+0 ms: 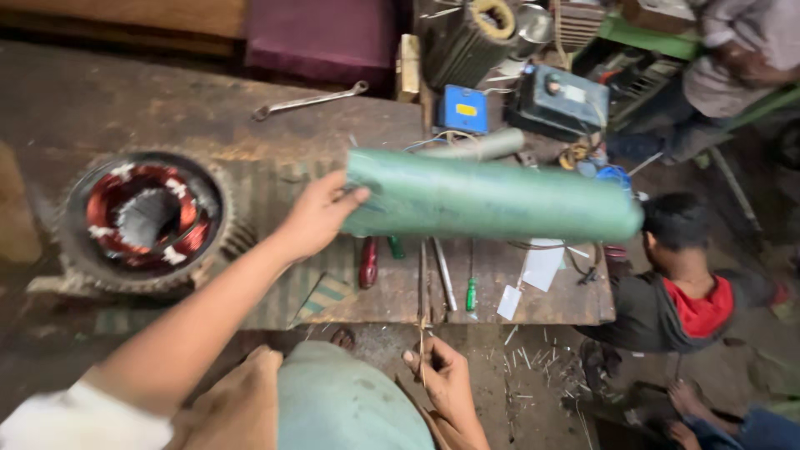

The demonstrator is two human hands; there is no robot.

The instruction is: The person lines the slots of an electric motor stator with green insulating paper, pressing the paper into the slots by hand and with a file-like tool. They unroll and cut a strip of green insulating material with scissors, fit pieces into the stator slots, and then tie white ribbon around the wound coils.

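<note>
A single head-worn camera looks steeply down and forward from above the person's lap, close to the near edge of the tabletop (pixel 208 125), taking in its full width and the floor (pixel 542 367) beyond its right end.

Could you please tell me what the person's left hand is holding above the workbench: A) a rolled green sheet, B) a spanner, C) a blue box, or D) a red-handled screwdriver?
A: the left hand grips one end of the rolled green sheet, raised over the workbench.
</note>
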